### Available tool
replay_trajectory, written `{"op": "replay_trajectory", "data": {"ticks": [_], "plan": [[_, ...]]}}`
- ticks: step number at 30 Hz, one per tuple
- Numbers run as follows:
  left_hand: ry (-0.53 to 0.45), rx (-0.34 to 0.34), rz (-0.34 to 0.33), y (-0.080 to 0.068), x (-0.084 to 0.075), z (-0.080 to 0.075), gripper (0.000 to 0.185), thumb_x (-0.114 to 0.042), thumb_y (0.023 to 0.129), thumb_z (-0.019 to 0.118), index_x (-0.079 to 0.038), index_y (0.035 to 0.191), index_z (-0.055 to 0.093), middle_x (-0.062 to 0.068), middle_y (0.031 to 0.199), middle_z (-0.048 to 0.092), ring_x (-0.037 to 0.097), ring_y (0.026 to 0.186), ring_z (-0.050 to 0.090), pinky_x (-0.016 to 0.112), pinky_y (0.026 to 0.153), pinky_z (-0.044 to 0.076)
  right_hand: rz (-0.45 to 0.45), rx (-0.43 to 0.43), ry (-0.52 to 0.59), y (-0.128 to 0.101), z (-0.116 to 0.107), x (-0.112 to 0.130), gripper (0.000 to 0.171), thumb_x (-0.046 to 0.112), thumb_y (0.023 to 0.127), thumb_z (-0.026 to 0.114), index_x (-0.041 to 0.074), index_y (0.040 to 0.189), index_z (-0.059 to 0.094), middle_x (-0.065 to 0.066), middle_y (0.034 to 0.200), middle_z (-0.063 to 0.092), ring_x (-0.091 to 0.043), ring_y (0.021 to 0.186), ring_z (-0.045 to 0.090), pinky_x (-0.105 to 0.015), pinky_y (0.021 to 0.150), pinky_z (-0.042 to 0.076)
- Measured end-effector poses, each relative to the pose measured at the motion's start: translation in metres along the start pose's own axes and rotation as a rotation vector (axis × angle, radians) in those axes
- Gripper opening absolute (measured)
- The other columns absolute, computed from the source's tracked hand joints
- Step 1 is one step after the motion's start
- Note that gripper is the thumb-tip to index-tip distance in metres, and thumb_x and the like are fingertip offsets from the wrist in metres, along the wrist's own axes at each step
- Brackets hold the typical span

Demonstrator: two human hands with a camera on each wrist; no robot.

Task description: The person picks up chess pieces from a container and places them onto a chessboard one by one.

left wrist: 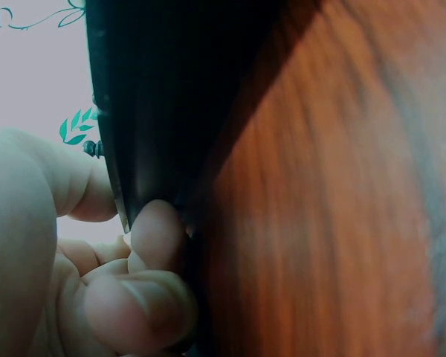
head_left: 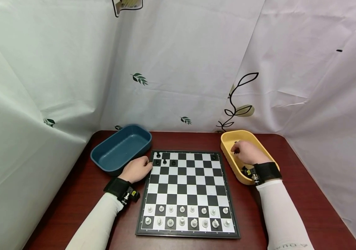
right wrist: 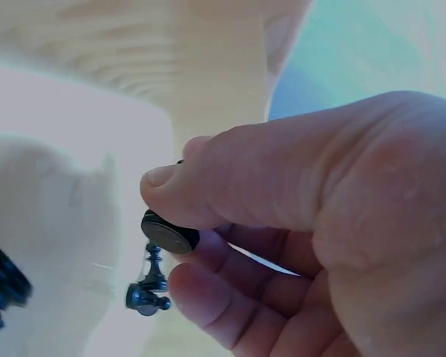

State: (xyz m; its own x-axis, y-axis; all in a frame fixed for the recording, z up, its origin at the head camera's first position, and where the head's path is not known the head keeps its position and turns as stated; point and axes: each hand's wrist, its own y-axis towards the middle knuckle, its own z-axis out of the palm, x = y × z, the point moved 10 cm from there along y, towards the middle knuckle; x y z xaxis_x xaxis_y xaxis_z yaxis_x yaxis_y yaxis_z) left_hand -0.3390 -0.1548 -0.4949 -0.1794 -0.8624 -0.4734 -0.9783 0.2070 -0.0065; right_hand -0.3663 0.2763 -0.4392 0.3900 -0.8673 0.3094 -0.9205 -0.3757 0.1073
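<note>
Item: my right hand (head_left: 247, 152), inside the shallow yellow plastic tray (head_left: 228, 143) at the board's far right corner, fingers curled, thumb and fingers pinching 1 small black plastic chess piece (right wrist: 169, 233) by its round base. A second black piece (right wrist: 150, 286) lies loose in the tray just below my fingers. Item: my left hand (head_left: 137, 169), resting on the dark red wooden table (head_left: 84, 187) against the left edge of the black-and-white folding chessboard (head_left: 188, 180), fingers loosely curled and touching the board's rim, gripping nothing that I can see. Item: empty-looking dark blue plastic tray (head_left: 119, 147), just beyond my left hand. Item: 2 full rows of white chess pieces (head_left: 186, 216) on the near side; a few black pieces (head_left: 164, 160) already standing at the far left, 1 more at the far right corner. Risks, as I judge them: my pinch sits on the base only, so the piece may swivel or drop as I lift it out of the tray; my sleeve or wrist strap may catch the tray's rim and tip it; reaching across, I may knock over the standing black pieces; and my left knuckles may nudge the board, shaking the white rows.
</note>
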Motion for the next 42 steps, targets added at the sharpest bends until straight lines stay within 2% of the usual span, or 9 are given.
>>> {"op": "replay_trajectory", "data": {"ticks": [6, 10, 18, 31, 36, 42], "plan": [[0.006, -0.007, -0.001, 0.0, 0.0, -0.001, 0.029, -0.031, 0.109, 0.056, -0.015, 0.084, 0.058, 0.004, 0.075, 0.051, 0.023, 0.066, 0.051, 0.038, 0.067, 0.039, -0.02, -0.052, -0.021, -0.001, -0.013, 0.006, 0.018, -0.007, 0.089, 0.08, -0.003, 0.107, 0.08, -0.013, 0.1, 0.078, -0.033, 0.095, 0.071, -0.056, 0.091, 0.057], [0.001, -0.005, -0.003, 0.0, 0.002, 0.0, 0.03, -0.031, 0.109, 0.056, -0.015, 0.085, 0.058, 0.005, 0.074, 0.05, 0.023, 0.065, 0.05, 0.038, 0.067, 0.039, -0.047, -0.101, -0.013, -0.002, -0.02, 0.011, 0.017, -0.009, 0.088, 0.079, -0.003, 0.104, 0.08, -0.014, 0.098, 0.077, -0.033, 0.092, 0.07, -0.055, 0.088, 0.057], [-0.007, 0.0, -0.005, -0.001, 0.001, 0.0, 0.03, -0.031, 0.11, 0.056, -0.015, 0.085, 0.058, 0.005, 0.074, 0.049, 0.023, 0.065, 0.05, 0.038, 0.067, 0.037, -0.083, -0.146, -0.022, -0.005, -0.033, 0.023, 0.019, -0.008, 0.089, 0.077, 0.0, 0.106, 0.081, -0.012, 0.102, 0.078, -0.032, 0.095, 0.07, -0.053, 0.092, 0.056], [-0.002, -0.004, -0.007, -0.002, 0.001, -0.001, 0.029, -0.031, 0.109, 0.056, -0.015, 0.084, 0.058, 0.004, 0.075, 0.051, 0.022, 0.065, 0.051, 0.038, 0.068, 0.039, -0.186, -0.271, -0.051, -0.009, -0.057, 0.069, 0.02, -0.005, 0.09, 0.078, 0.004, 0.108, 0.081, -0.01, 0.103, 0.076, -0.029, 0.093, 0.069, -0.051, 0.087, 0.056], [-0.004, -0.004, -0.007, -0.003, 0.002, 0.0, 0.029, -0.03, 0.109, 0.057, -0.015, 0.084, 0.058, 0.004, 0.074, 0.051, 0.022, 0.064, 0.05, 0.038, 0.067, 0.039, -0.203, -0.262, -0.07, -0.005, -0.053, 0.086, 0.018, -0.001, 0.093, 0.08, 0.006, 0.109, 0.082, -0.009, 0.108, 0.078, -0.03, 0.1, 0.073, -0.051, 0.091, 0.058], [-0.012, 0.003, -0.004, -0.001, 0.001, 0.0, 0.03, -0.032, 0.109, 0.056, -0.016, 0.084, 0.058, 0.004, 0.074, 0.051, 0.022, 0.064, 0.049, 0.037, 0.066, 0.038, -0.183, -0.211, 0.032, 0.002, -0.043, 0.105, 0.02, -0.002, 0.095, 0.076, 0.005, 0.113, 0.081, -0.01, 0.112, 0.076, -0.032, 0.104, 0.071, -0.053, 0.093, 0.057]]}}
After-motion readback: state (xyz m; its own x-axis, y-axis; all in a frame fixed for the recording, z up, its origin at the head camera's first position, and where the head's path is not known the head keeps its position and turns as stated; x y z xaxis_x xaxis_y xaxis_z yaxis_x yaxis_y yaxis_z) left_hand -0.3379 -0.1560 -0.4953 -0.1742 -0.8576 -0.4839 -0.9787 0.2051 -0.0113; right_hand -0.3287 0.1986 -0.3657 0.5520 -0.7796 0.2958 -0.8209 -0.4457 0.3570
